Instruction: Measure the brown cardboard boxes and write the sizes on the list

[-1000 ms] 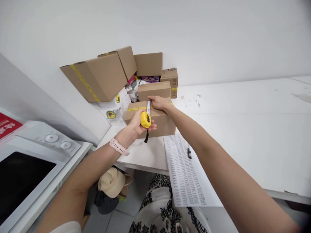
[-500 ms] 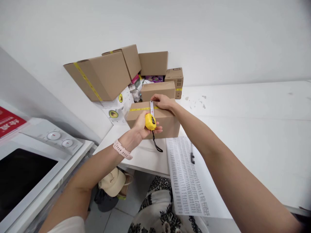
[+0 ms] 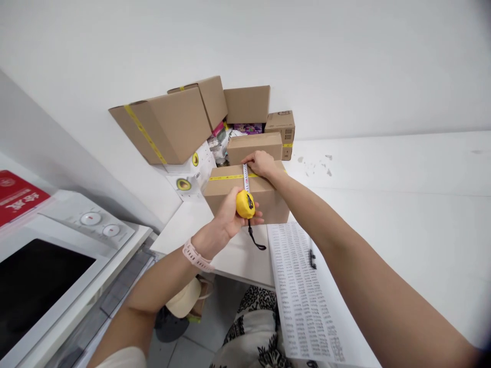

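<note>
A brown cardboard box (image 3: 224,190) sealed with yellow tape sits at the near corner of the white table (image 3: 383,204). My left hand (image 3: 230,214) grips a yellow tape measure (image 3: 245,204) at the box's front face, its black strap dangling below. The white blade (image 3: 245,176) runs up over the box's top. My right hand (image 3: 261,163) pinches the blade's end against the far top edge of the box.
More cardboard boxes (image 3: 172,122) and white avocado-printed boxes (image 3: 187,179) pile against the wall behind. A printed sheet (image 3: 303,296) with a black pen (image 3: 312,255) lies to the right. A white appliance (image 3: 57,255) stands at the left. A beige cap (image 3: 184,304) lies under the table.
My left hand has drawn the tape measure body down the box's front face, lengthening the blade. My right hand stays on the far edge. The view shifted slightly.
</note>
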